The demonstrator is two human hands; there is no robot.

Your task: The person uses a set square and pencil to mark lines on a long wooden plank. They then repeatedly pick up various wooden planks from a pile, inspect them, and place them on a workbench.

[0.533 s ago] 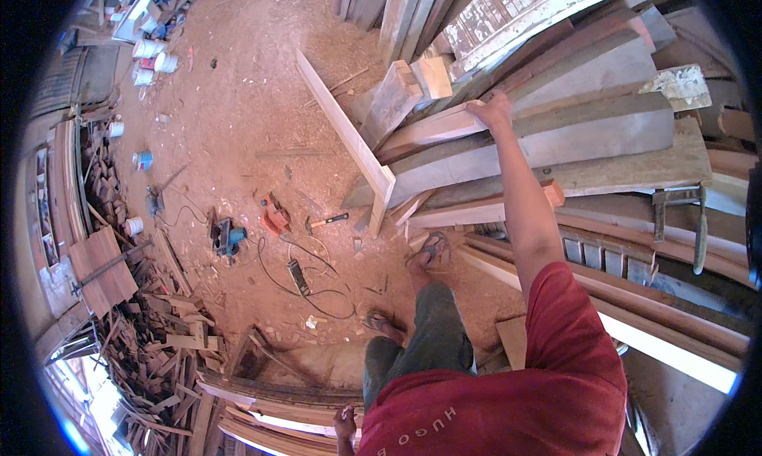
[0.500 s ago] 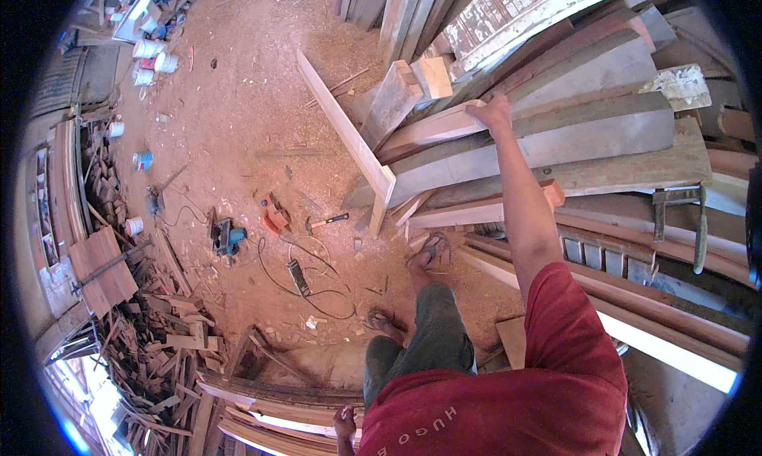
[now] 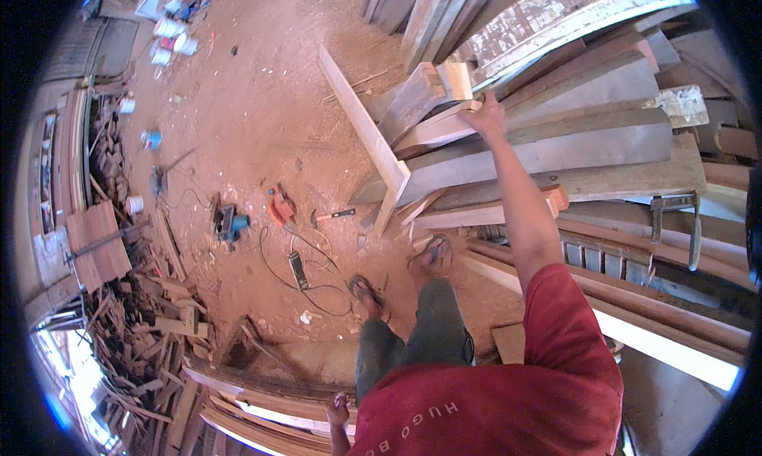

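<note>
My right hand (image 3: 486,119) reaches out to the far right, its fingers closed over the end of a pale squared timber (image 3: 435,130) on the lumber stack. Beside that timber a thick block with a blunt end (image 3: 411,99) leans up at a slant. A long planed board (image 3: 361,123) on edge crosses the front of the stack. My left hand (image 3: 339,411) hangs low at my left side near some stacked planks (image 3: 294,411). Its fingers are curled, and I cannot see what, if anything, is inside them.
On the dusty floor lie an orange power tool (image 3: 279,206), a blue power tool (image 3: 231,223), a hammer (image 3: 333,215) and a power strip (image 3: 298,270) with looping cord. Offcuts (image 3: 151,369) heap at the left. A clamp (image 3: 695,230) hangs off a plank at the right.
My left foot has stepped back and to the left. The right hand has shifted slightly at the timber's end, and the whole view has turned a little.
</note>
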